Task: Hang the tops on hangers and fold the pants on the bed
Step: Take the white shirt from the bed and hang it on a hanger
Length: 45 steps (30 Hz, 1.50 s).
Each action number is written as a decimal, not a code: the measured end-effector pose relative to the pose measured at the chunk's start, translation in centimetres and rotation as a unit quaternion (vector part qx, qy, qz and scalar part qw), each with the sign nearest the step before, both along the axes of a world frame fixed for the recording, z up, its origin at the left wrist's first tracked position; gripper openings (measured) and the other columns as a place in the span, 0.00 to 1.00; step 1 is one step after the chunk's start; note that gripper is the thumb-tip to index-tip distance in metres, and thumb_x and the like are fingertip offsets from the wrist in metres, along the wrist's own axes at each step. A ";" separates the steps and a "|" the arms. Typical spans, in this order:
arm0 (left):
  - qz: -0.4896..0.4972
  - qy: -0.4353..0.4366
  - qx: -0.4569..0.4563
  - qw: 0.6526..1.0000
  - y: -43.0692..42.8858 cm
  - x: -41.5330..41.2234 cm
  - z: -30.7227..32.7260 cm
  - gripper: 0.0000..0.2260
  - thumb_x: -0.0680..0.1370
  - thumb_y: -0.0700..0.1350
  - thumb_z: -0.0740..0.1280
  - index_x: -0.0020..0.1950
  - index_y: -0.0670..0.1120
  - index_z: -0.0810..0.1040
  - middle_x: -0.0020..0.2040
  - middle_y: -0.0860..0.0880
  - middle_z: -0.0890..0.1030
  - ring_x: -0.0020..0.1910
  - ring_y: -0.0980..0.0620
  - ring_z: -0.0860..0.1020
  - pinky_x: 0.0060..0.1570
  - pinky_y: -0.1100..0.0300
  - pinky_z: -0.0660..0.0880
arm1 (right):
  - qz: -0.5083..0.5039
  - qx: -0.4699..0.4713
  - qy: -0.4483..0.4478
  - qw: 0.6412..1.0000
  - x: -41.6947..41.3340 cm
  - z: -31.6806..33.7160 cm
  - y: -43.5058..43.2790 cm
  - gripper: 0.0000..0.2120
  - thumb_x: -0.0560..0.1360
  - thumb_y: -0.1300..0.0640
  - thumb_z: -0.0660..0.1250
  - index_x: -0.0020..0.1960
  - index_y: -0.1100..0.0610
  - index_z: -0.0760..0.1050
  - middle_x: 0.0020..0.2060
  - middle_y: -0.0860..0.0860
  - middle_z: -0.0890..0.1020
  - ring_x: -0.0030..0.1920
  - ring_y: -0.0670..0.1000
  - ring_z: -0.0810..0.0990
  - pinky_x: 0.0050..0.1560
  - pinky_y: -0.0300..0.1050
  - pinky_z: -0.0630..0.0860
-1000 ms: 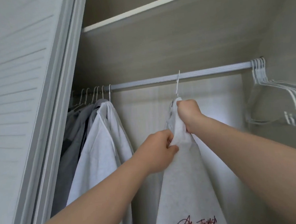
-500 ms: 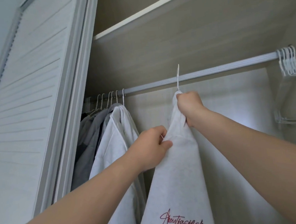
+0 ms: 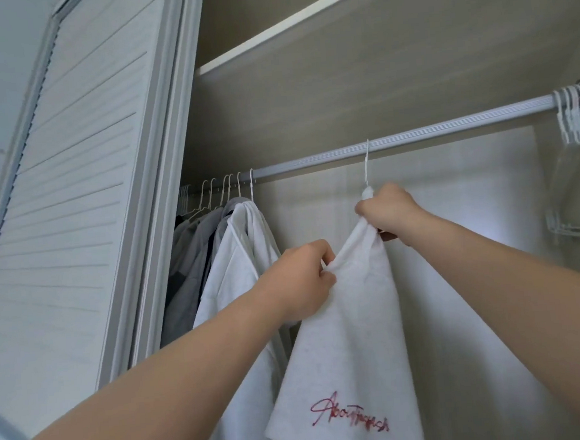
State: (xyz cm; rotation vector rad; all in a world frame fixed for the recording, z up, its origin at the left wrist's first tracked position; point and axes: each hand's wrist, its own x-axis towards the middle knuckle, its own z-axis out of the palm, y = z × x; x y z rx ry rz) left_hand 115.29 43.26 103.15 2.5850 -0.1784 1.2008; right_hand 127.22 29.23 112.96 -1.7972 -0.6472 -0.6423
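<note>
- Louvred wardrobe door (image 3: 74, 200) stands slid aside on the left, and the wardrobe is open.
- The rail (image 3: 447, 129) runs across the opening. Hung clothes (image 3: 237, 275), grey and white, are bunched at its left end, and a cluster of empty white hangers (image 3: 579, 113) sits at its far right.
- The white top (image 3: 353, 353) hangs mid-rail, well apart from both clusters, with the red script (image 3: 350, 416) low on the cloth.
- Here's the change: half a second ago the hanger hook (image 3: 367, 163) poked up above the rail, and now its tip looks level with the rail's top edge. I'd call that hooked on, with the rail taking the weight. The top has also swung to show more of the script.
- For the task, this top is as good as hung. What's left here, by my read, is to let go and perhaps slide it toward the others. No pants or bed are in view.
- Left grip (image 3: 300, 284) has its fingers curled, pinching the near shoulder edge of the top, lower and to the left of the hook.
- Right grip (image 3: 389, 213) is clenched on the bunched neck of the top, directly under the hook. The hanger's body is hidden inside the cloth.
- The top runs from one grip to the other and drapes away beneath them.
</note>
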 end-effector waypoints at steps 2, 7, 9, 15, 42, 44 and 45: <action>0.018 0.002 0.014 1.000 0.8 -0.4 0.1 0.06 0.80 0.43 0.65 0.47 0.53 0.71 0.37 0.56 0.74 0.41 0.51 0.72 0.41 0.55 0.68 | -0.051 -0.072 -0.057 0.994 -1.1 -0.5 0.0 0.06 0.73 0.59 0.65 0.42 0.62 0.72 0.38 0.59 0.79 0.30 0.59 0.82 0.22 0.45 0.77; 0.071 0.017 0.041 0.996 3.2 -1.5 0.2 0.03 0.81 0.43 0.63 0.54 0.50 0.73 0.39 0.56 0.74 0.44 0.51 0.73 0.44 0.54 0.72 | -0.081 -0.142 -0.126 0.979 -2.0 -1.5 1.7 0.09 0.76 0.58 0.62 0.41 0.64 0.72 0.38 0.61 0.78 0.32 0.63 0.82 0.34 0.60 0.83; 0.095 0.026 0.051 0.994 4.1 -1.9 0.3 0.04 0.82 0.44 0.63 0.56 0.50 0.73 0.40 0.54 0.76 0.44 0.50 0.75 0.46 0.52 0.75 | -0.077 -0.141 -0.142 0.977 -1.4 -1.8 2.8 0.09 0.78 0.58 0.61 0.44 0.64 0.72 0.42 0.60 0.79 0.37 0.61 0.80 0.39 0.53 0.81; 0.177 0.061 0.069 0.980 6.9 -2.2 0.5 0.05 0.83 0.46 0.61 0.58 0.52 0.72 0.44 0.51 0.77 0.44 0.48 0.77 0.45 0.49 0.78 | 0.049 -0.131 -0.118 0.983 1.1 -2.6 7.5 0.11 0.79 0.60 0.58 0.52 0.67 0.74 0.47 0.64 0.81 0.38 0.62 0.83 0.34 0.49 0.80; 0.303 0.079 0.154 0.937 9.2 -5.8 0.0 0.14 0.83 0.40 0.60 0.67 0.49 0.68 0.53 0.47 0.77 0.45 0.47 0.77 0.42 0.48 0.78 | 0.070 -0.066 -0.230 0.968 0.5 -5.0 18.2 0.28 0.81 0.38 0.56 0.77 0.48 0.61 0.74 0.55 0.67 0.72 0.61 0.65 0.68 0.59 0.64; 0.305 0.022 0.204 0.930 8.7 -9.2 -0.6 0.09 0.83 0.44 0.60 0.63 0.49 0.71 0.55 0.48 0.77 0.51 0.46 0.76 0.46 0.49 0.74 | 0.074 -0.074 -0.252 0.962 -2.6 -5.7 17.7 0.30 0.80 0.36 0.53 0.79 0.45 0.57 0.77 0.51 0.62 0.75 0.59 0.59 0.72 0.60 0.59; 0.318 0.006 0.225 0.921 8.4 -11.2 -1.0 0.09 0.83 0.47 0.59 0.62 0.49 0.71 0.57 0.50 0.77 0.55 0.46 0.75 0.50 0.49 0.73 | 0.070 -0.087 -0.265 0.958 -4.3 -6.2 17.6 0.30 0.80 0.35 0.52 0.79 0.44 0.56 0.78 0.50 0.60 0.77 0.57 0.56 0.73 0.60 0.56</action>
